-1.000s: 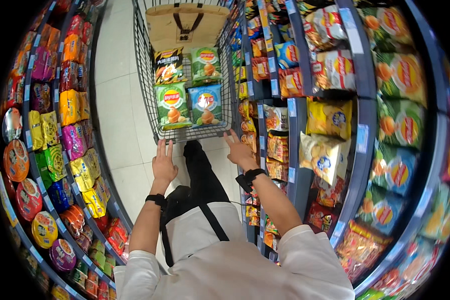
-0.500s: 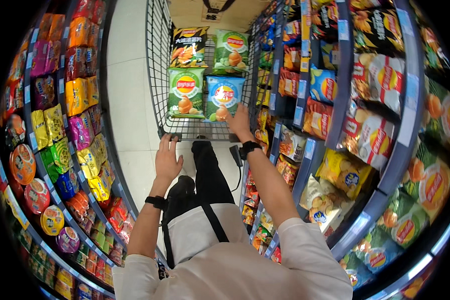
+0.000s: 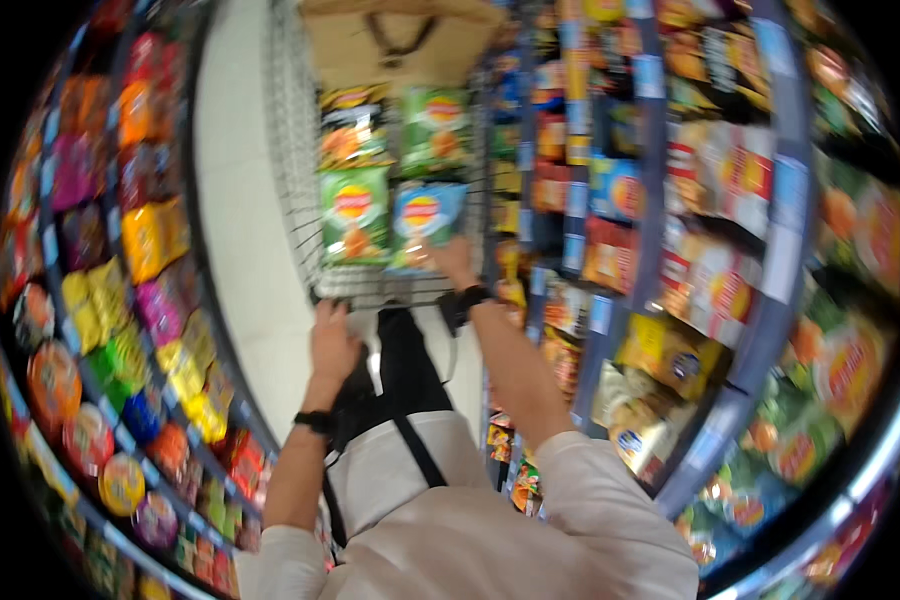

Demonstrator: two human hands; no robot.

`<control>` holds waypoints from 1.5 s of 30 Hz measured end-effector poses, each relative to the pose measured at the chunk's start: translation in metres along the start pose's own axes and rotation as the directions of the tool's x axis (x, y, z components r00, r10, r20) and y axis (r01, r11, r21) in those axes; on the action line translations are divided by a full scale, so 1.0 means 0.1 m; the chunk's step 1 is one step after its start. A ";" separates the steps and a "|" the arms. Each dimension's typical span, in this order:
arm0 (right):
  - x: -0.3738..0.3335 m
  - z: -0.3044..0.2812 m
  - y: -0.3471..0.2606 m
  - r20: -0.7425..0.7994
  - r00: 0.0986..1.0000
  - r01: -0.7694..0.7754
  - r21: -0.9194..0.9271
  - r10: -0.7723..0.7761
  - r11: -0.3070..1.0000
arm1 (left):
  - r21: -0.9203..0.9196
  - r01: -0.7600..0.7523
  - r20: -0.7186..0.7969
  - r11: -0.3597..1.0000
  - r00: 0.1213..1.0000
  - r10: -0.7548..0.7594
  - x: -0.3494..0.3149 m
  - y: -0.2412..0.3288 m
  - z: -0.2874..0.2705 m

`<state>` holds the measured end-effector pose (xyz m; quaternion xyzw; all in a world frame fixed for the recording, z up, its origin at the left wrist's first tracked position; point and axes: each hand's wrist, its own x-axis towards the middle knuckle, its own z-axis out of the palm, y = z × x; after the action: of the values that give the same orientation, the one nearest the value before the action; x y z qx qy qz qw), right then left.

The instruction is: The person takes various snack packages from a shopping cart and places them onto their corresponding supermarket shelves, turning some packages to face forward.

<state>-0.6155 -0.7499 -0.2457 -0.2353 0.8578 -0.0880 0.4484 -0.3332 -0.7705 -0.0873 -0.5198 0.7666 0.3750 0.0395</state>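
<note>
My right hand (image 3: 454,264) is in the shopping cart (image 3: 308,225), its fingers closed at the lower right corner of a blue bag of chips (image 3: 422,215). The exact grip is blurred. My left hand (image 3: 334,342) rests its outstretched fingertips by the left end of the cart's near edge. Beside the blue bag lies a green bag of chips (image 3: 354,212). Behind these are a black and orange chip bag (image 3: 354,130) and a second green chip bag (image 3: 435,128).
A brown paper bag (image 3: 400,45) with dark handles stands at the cart's far end. Shelves of chip bags (image 3: 715,265) line the right side close to the cart. On the left, shelves hold noodle packs (image 3: 152,240) and noodle cups (image 3: 88,440). Pale floor (image 3: 232,170) runs between.
The view has shifted and blurred, and more of the paper bag shows. The blue chip bag is slightly more tilted under my right hand. My left hand stays by the cart's near edge.
</note>
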 end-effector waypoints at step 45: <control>-5.97 -0.73 1.30 -0.805 0.379 0.793 0.537 0.458 0.289 | -0.790 -0.319 0.448 0.524 0.284 0.848 -2.55 3.17 -0.05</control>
<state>-0.4259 -0.3528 0.1846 0.0466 0.6677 -0.7395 -0.0722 -0.4770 -0.5210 0.2000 0.0700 0.6478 0.7545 0.0783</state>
